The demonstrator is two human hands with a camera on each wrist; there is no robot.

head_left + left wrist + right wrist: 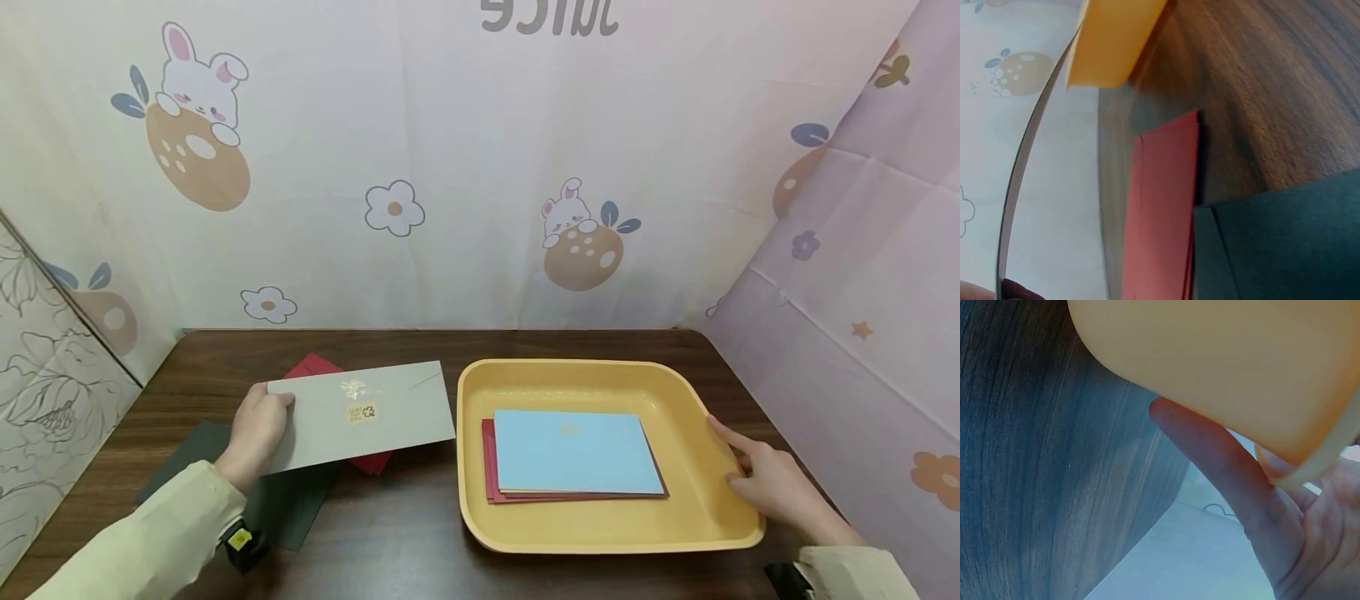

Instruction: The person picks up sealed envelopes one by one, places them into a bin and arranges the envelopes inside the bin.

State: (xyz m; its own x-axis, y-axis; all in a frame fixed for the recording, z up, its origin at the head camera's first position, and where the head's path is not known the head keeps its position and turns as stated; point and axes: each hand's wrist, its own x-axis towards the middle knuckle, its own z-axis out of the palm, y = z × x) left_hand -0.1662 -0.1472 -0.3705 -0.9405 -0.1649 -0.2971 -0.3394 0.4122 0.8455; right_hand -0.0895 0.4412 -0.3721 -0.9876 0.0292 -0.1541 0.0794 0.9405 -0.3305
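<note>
My left hand [258,429] pinches a pale grey envelope [397,412] by its left end, thumb on top. A gold sticker marks its face, and its far right corner reaches the tray's left rim in the head view. Edge-on, the same envelope [1019,156] rises from the fingertips in the left wrist view. Below it lie red envelopes [1163,206] and dark green envelopes [1285,237], partly hidden in the head view. At the right side of a yellow tray [585,533], my right hand [776,483] grips the rim, one finger [1210,447] stretched along the outer wall.
Inside the tray, a light blue envelope [577,454] lies on top of red ones [489,467], left of the middle. The dark wooden table [405,533] ends at a printed curtain [465,275] behind, with another curtain side [862,317] close on the right.
</note>
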